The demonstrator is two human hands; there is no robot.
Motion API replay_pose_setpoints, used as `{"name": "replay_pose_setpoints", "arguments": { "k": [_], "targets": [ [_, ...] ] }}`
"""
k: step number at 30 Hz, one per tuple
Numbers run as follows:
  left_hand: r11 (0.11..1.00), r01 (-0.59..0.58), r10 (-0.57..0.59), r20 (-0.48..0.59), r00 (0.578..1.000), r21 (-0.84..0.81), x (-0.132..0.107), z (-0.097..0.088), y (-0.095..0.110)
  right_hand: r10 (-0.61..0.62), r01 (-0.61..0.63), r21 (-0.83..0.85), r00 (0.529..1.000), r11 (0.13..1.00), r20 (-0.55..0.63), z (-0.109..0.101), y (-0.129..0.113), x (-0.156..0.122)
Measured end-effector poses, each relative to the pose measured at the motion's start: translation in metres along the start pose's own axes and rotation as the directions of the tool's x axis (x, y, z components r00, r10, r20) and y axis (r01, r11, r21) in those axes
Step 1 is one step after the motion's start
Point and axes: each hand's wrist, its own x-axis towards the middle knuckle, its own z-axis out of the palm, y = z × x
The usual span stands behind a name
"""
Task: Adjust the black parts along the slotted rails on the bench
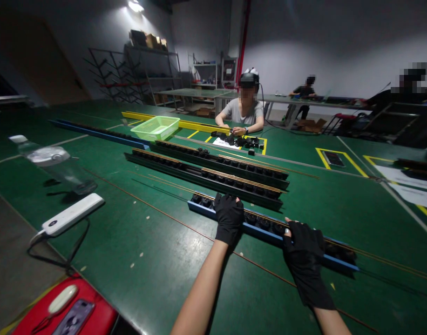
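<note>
A short blue channel rail (264, 232) lies slantwise on the green table in front of me, with a row of black parts inside it. Thin copper-coloured rods (391, 264) run along its top and stick out past both ends. My left hand (229, 216), in a black fingerless glove, is closed over the rail left of its middle. Farther right, my right hand (306, 244), gloved alike, is closed around the same rail; its thumb and a fingertip show at the near-left side. The gloves and hands hide parts of the rail and rods beneath them.
Beyond lie two dark loaded rails (199, 174), a long blue rail (98, 132), a yellow rail (199, 125) and a green basket (157, 128). A bottle (59, 163) and white power bank (73, 214) stand left. Across the table sits a person (246, 109) handling black parts.
</note>
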Motion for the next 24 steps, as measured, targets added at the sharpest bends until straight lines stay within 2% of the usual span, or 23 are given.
{"name": "replay_pose_setpoints", "arguments": {
  "k": [5, 8, 11, 24],
  "targets": [
    [0.998, 0.043, -0.05, -0.184, 0.982, -0.041, 0.006, -0.008, -0.014, -0.001, 0.001, -0.005, 1.0, 1.0, -0.021, 0.0, -0.001, 0.0],
    [0.994, 0.107, -0.105, -0.149, 0.983, 0.011, 0.008, -0.006, -0.025, 0.001, -0.001, 0.0, 1.0, 1.0, -0.01, 0.001, 0.0, -0.001],
    [0.991, 0.12, -0.113, -0.112, 0.987, 0.061, 0.008, -0.001, -0.031, -0.001, 0.001, 0.014, 1.0, 1.0, 0.003, 0.002, 0.001, -0.001],
    [0.987, 0.133, -0.127, -0.066, 0.99, 0.087, 0.01, -0.008, -0.027, -0.001, 0.001, 0.006, 1.0, 1.0, -0.018, 0.0, -0.001, 0.0]
  ]
}}
